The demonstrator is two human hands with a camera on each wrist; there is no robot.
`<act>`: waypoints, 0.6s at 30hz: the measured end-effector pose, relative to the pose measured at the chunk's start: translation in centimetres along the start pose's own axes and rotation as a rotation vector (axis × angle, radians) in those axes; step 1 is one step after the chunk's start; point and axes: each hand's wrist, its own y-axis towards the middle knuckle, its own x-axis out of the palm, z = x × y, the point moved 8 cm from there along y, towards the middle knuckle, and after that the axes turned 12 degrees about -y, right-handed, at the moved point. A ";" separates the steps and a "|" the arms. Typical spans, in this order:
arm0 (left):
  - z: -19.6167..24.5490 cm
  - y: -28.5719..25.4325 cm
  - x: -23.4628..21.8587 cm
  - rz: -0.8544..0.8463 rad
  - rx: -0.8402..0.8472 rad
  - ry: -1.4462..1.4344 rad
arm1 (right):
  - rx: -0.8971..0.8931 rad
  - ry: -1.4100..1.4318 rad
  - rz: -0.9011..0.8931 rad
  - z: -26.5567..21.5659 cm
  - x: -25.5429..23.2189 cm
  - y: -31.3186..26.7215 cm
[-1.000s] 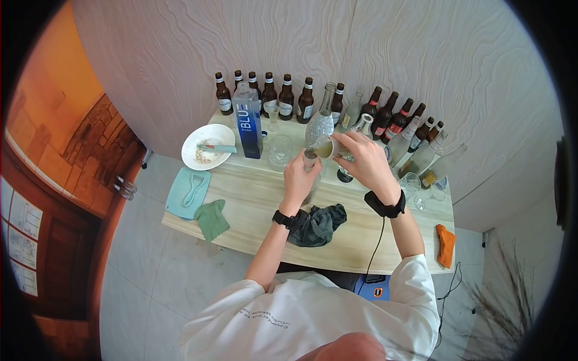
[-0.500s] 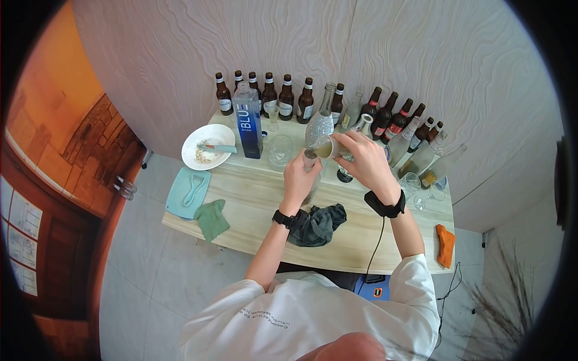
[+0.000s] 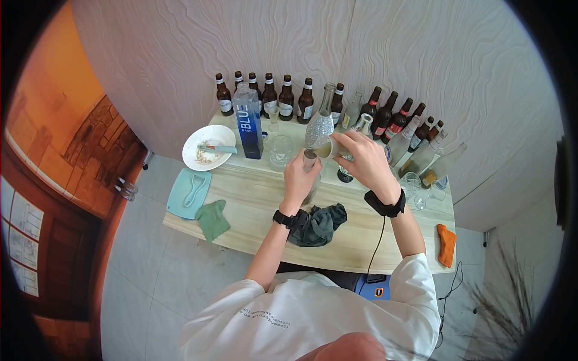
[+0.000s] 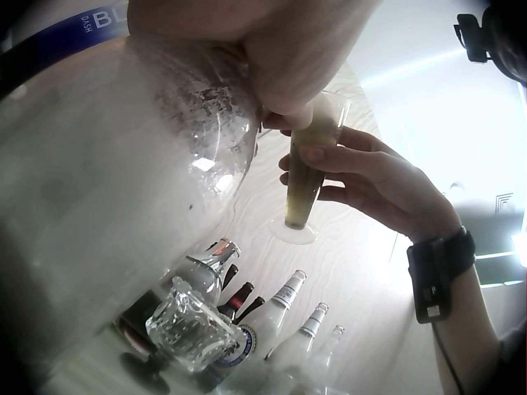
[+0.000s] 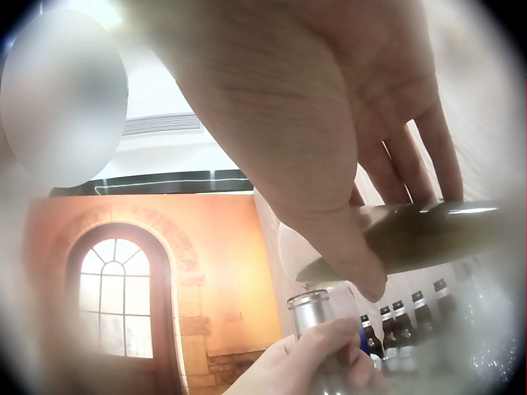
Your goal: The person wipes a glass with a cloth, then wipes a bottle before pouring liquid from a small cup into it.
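My left hand (image 3: 299,180) grips the neck of a clear glass bottle (image 3: 309,154), whose wide body (image 4: 107,181) fills much of the left wrist view. Fingers and thumb of my right hand (image 3: 368,159) pinch a slim footed glass (image 3: 325,148) tipped sideways. Yellow-green liquid (image 5: 428,239) lies along the inside of that glass. In the right wrist view its rim is right over the mouth of the bottle's silvery neck (image 5: 310,308). A dark crumpled cloth (image 3: 319,227) lies on the table just below the left hand.
Brown beer bottles (image 3: 286,99) line the table's back edge. A tall blue bottle (image 3: 248,123), a tumbler (image 3: 280,150) and a glittery bottle (image 3: 320,123) stand near the hands. A white bowl (image 3: 191,144), teal board (image 3: 180,207), green cloth (image 3: 212,221) and orange cloth (image 3: 445,245) lie farther out.
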 end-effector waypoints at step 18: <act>-0.2 0.0 0.0 -0.002 -0.011 0.009 | -0.030 -0.017 -0.017 0.0 -0.1 0.2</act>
